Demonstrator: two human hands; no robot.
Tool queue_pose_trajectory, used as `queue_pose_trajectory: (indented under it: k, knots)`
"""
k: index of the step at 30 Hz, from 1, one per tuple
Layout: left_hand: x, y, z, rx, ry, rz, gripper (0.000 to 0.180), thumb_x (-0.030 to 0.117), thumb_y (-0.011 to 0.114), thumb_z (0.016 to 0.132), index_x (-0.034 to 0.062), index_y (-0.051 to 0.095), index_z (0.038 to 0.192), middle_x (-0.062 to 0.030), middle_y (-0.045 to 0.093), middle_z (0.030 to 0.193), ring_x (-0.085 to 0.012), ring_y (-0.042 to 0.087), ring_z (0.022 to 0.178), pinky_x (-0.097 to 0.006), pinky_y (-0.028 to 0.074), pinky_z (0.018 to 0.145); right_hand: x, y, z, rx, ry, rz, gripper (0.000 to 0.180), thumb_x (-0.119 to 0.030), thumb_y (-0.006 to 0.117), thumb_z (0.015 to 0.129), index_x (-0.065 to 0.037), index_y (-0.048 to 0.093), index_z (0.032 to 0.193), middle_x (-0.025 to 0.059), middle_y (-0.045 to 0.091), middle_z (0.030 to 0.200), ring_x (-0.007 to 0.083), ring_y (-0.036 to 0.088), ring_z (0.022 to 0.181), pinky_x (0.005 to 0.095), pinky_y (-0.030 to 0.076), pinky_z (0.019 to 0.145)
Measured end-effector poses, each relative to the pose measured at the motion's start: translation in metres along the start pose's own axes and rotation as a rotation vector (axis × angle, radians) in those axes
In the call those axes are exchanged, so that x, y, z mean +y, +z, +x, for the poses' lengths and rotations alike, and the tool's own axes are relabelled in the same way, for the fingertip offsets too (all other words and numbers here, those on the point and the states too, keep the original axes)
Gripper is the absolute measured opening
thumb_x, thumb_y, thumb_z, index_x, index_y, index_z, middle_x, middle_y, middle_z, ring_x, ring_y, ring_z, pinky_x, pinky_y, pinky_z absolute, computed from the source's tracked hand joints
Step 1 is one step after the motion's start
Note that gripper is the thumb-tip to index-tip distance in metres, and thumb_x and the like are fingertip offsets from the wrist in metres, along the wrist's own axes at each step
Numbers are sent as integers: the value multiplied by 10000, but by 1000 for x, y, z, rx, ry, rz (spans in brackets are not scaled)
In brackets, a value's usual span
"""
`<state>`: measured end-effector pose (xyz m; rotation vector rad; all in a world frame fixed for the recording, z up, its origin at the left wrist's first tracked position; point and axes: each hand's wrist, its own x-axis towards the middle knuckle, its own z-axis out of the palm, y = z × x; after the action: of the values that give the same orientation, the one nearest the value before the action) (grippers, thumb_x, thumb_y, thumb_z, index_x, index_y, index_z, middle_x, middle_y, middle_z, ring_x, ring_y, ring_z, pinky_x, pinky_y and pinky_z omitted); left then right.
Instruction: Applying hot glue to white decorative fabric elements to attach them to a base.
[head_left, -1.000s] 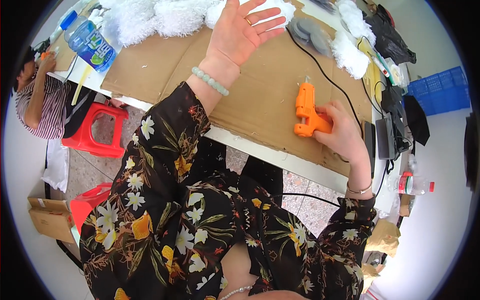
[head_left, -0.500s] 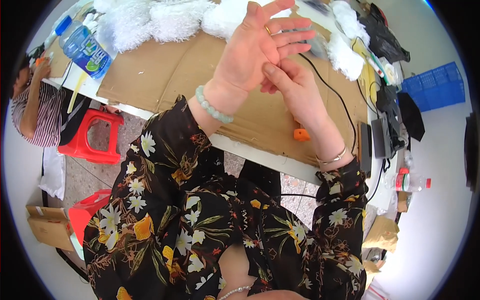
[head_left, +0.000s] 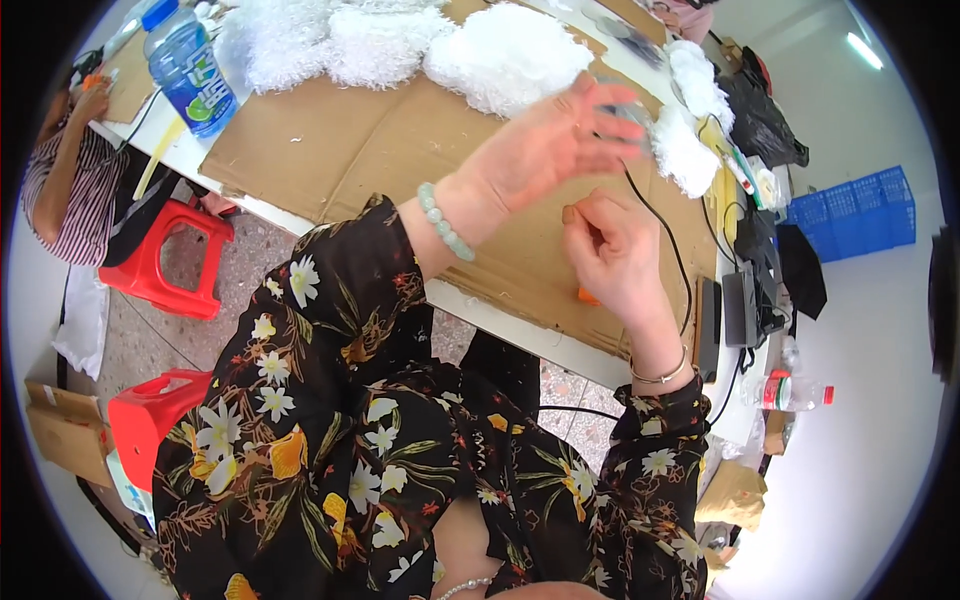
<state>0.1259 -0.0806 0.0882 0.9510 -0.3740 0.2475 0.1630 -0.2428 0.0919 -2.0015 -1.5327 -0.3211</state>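
Observation:
Raised over the table, my left hand [head_left: 540,150] has its fingers spread, slightly blurred, with nothing seen in it. A pale green bead bracelet [head_left: 445,222] circles that wrist. My right hand [head_left: 618,248] is just to its right and a little nearer me, apart from it. Its fingers are curled in with the thumb against them; whatever they may hold is hidden. A thin metal bangle [head_left: 660,376] is on the right wrist. Below both hands lies a flat brown cardboard sheet [head_left: 390,150]. A small orange object [head_left: 588,296] on it is mostly covered by my right hand.
White fluffy pieces [head_left: 505,60] line the table's far side. A blue-labelled bottle [head_left: 190,75] stands at the left. Black cable [head_left: 668,225] crosses the cardboard at right. A co-worker in a striped shirt [head_left: 75,205] sits at far left, near red stools [head_left: 185,265].
My hands have come apart; before, the right fingers touched the left palm's edge. The left has moved slightly down and right, the right hand lower with fingers curled. The view has shifted a little.

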Motion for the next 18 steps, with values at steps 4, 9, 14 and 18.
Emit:
queue_pose_trajectory:
  k: [4,9,14,18]
  knots:
    - [19,-20,3,171,51,-55,791,624,284,960,-27,334,1406,-218,540,1280,-345,534,1205,-436,439,1027,-26,-11,1,19,-44,124,66,47,632,794,-15,651,783,78,592,681,167,539,578,273,417,534]
    - [16,-32,4,128,139,-170,766,609,383,951,21,297,1434,-235,459,1338,-373,470,1232,-488,387,1045,-28,-11,-5,-64,-104,347,90,53,696,746,-22,654,774,60,615,707,138,545,635,263,427,582]
    - [18,-32,8,90,106,-263,700,545,411,971,21,315,1424,-231,447,1352,-363,466,1240,-485,391,1042,2,-20,-5,298,351,661,70,6,648,831,-16,630,768,32,595,723,95,502,650,256,391,583]
    - [8,-70,25,-138,366,-173,501,364,504,981,17,440,1336,-159,572,1191,-315,546,1140,-444,449,978,31,-72,10,638,215,744,288,-116,513,935,-15,494,667,33,479,652,116,404,609,253,323,579]
